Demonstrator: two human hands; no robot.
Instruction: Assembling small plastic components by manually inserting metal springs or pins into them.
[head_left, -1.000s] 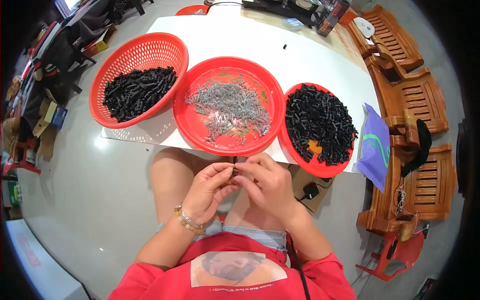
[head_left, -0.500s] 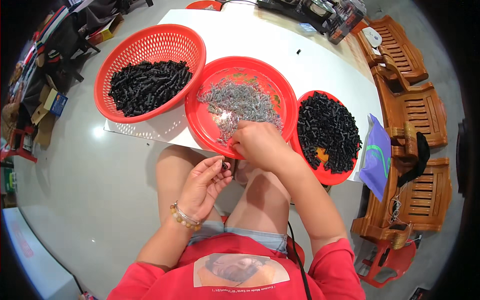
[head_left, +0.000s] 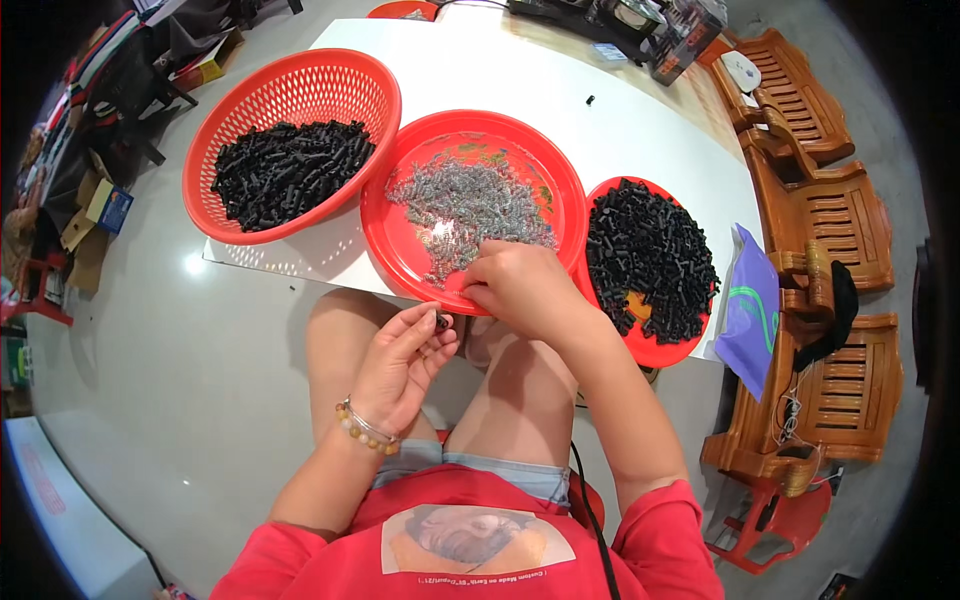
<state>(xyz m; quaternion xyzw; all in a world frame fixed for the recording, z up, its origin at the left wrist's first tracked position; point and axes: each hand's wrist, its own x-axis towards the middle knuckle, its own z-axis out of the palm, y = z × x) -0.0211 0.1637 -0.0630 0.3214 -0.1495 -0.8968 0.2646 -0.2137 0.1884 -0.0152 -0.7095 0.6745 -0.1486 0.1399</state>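
My left hand (head_left: 405, 355) is closed in a pinch on a small black plastic part (head_left: 441, 322), held over my lap just off the table's edge. My right hand (head_left: 525, 285) reaches into the near side of a round red tray (head_left: 378, 240), its thumb and fingers pressed together close to the rim. What those fingertips hold, if anything, is hidden. A loose heap of small silvery metal springs (head_left: 470, 205) covers much of the tray's bottom.
At the left stands a red plastic basket (head_left: 190, 180) with longer black pieces (head_left: 290, 170). To the right, a red plate (head_left: 665, 354) bears short black pieces (head_left: 650, 255). A purple bag (head_left: 750, 310) hangs over the white table's (head_left: 480, 65) right edge, near wooden chairs (head_left: 825, 220).
The whole view has shifted slightly, so the table things sit a little further left. Both hands keep nearly the same pose, the left still holding the black part.
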